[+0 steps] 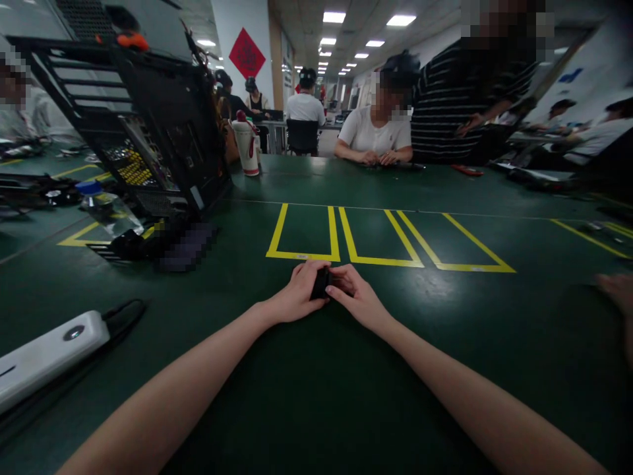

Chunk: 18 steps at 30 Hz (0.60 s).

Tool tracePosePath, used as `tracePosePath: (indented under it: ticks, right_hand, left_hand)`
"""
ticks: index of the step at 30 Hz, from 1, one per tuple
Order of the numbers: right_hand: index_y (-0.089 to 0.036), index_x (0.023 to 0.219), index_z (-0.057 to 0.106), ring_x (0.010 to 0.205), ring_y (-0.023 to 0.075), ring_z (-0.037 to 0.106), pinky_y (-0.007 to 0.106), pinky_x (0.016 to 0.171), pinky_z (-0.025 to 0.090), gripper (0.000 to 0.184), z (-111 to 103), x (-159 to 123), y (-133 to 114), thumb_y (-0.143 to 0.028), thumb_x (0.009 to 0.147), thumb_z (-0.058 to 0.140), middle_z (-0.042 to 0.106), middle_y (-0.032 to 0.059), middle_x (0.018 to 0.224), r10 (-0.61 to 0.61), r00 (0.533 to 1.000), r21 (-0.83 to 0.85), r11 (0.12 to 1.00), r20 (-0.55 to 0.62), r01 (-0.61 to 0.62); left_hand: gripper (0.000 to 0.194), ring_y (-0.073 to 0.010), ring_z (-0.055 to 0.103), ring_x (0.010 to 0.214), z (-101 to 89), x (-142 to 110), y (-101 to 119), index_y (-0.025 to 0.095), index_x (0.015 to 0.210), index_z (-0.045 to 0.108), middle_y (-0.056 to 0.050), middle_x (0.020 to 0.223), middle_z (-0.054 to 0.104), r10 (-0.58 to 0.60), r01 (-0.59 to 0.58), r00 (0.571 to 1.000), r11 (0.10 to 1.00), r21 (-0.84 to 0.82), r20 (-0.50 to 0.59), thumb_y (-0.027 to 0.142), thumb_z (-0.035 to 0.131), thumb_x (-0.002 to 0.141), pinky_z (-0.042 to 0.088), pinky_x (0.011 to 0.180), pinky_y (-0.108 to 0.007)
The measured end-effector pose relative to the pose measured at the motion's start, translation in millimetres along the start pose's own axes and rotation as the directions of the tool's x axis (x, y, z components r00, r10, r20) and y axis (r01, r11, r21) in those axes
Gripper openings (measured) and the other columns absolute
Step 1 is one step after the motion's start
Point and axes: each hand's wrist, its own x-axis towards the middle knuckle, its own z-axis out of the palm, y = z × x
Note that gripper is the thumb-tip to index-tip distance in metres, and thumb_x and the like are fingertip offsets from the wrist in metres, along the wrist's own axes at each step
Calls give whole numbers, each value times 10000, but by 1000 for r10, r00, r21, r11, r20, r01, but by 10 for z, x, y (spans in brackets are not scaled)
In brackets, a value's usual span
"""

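A small black block-like object point(321, 282), its kind unclear, is between my two hands just above or on the green table point(297, 396). My left hand point(298, 291) wraps round it from the left, fingers over the far side and thumb along the near side. From the right, my right hand point(357, 295) pinches its edge with thumb and fingertips. Most of the object is hidden by the fingers. Just beyond the hands lie yellow tape outlines point(302, 255) on the tabletop.
An open black computer case point(143, 119) stands at the left, with a water bottle point(111, 210) before it. A white device with a cable point(54, 359) lies near left. A paper cup point(247, 145) stands farther back. Across the table sits a person point(378, 128); another hand point(618, 290) shows at right.
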Motion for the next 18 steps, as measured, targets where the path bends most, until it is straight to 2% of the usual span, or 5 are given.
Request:
tracePosePath:
  ticks: [6,18]
  right_hand:
    - [-257,1068,475,1015,168,580,385,907,474,250,-9,-30,-30,-239,826,537,575,22,1078,30,1000,-38,999,1,-30]
    - [-258,1118,448,1004,183,580,391,889,484,339,18,-38,20,-245,801,566,565,39,1093,-29,1000,-72,997,-2,29]
  left_hand:
    - [583,-255,394,1164,-26,-2,18,244,1253,247,-88,1238,390,-33,34,999,999,-41,26,203,569,769,284,1017,-486]
    - [601,-266,400,1164,43,-66,-12,223,1249,251,-102,1229,406,41,-40,999,999,12,-30,204,575,744,265,1013,-489]
